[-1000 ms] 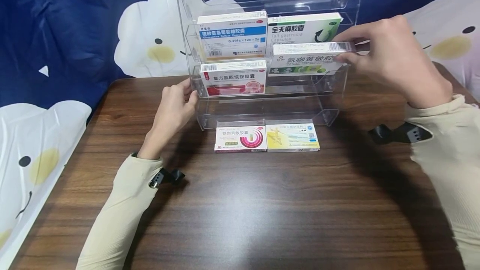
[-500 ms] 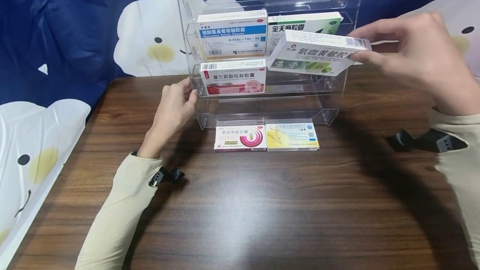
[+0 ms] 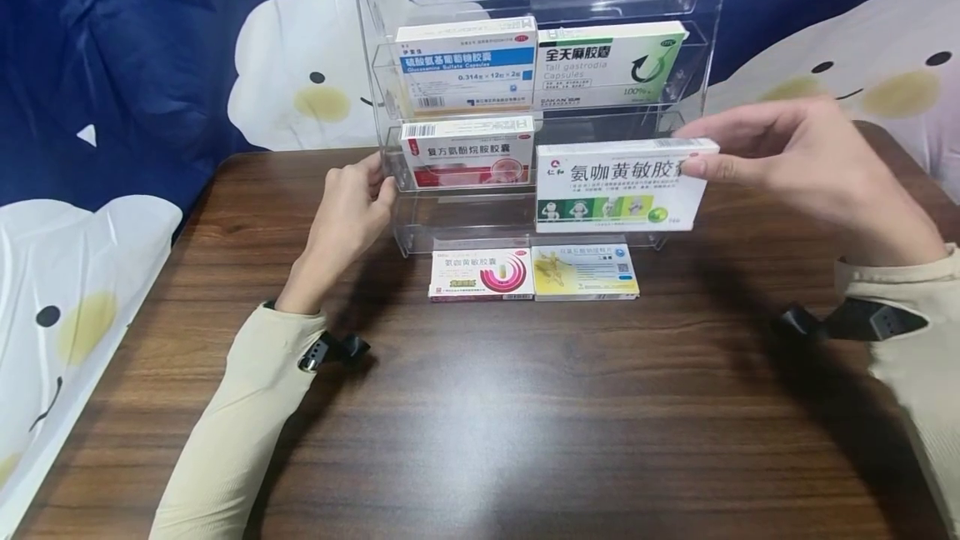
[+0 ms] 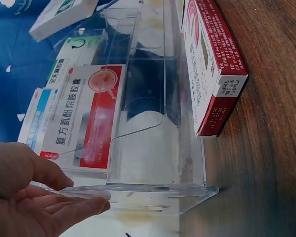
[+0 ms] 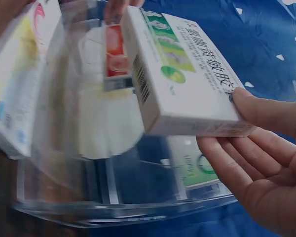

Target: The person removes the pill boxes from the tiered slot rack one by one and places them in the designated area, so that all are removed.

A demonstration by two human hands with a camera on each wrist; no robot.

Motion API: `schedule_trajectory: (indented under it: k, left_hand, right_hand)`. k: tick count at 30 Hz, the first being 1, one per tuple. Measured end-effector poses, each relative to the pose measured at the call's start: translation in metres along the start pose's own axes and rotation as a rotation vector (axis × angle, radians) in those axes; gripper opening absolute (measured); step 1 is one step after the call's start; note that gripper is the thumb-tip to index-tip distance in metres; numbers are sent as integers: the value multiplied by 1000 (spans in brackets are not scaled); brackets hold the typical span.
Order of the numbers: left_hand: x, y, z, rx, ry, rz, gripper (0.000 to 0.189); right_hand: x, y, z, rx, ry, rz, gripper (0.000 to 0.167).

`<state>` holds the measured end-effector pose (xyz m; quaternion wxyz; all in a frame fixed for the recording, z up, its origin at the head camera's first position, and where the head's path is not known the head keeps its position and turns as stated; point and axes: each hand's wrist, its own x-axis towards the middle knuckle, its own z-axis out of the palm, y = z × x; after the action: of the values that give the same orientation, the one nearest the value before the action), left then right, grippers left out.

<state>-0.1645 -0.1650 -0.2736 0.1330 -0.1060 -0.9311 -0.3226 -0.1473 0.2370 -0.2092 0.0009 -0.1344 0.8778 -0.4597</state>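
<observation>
"Medicine box (image 3: 618, 190), the white one with the green picture strip: where was it?"

"Up in the air over the counter (image 3: 525, 407), seemingly apart from the shelves behind. The right hand (image 3: 806, 169) pinched it near one short end, thumb on the printed face, fingers behind."

"A good hold?"

"I thought so. It looked like thin card, light and fairly stiff, a little slick; squeezed hard, it would probably dent. Gripping both broad faces suited it, though so far off-centre the other end might droop."

"And beyond it?"

"A magenta-edged box (image 3: 480, 275) and a yellow-printed box (image 3: 585, 273) lay side by side at the lowest tier of the clear rack (image 3: 465, 212). The left hand (image 3: 341, 219) held the rack's side wall between thumb and fingers. Farther back, a green-and-white box (image 3: 600, 65) stood higher up, before the blue cloth (image 3: 135, 65)."
</observation>
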Motion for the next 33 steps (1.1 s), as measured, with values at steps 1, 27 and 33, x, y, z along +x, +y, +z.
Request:
schedule_trajectory:
  k: [1, 27, 33]
  left_hand:
    - [0, 0, 0, 0, 0, 0, 27]
    - [0, 2, -1, 6, 2, -9, 28]
    - [-1, 2, 0, 21, 5, -12, 29]
  right_hand:
    - [0, 4, 2, 12, -16, 9, 31]
    - [-33, 82, 37, 272, -331, 218, 27]
    - [-40, 89, 44, 287, -393, 286, 25]
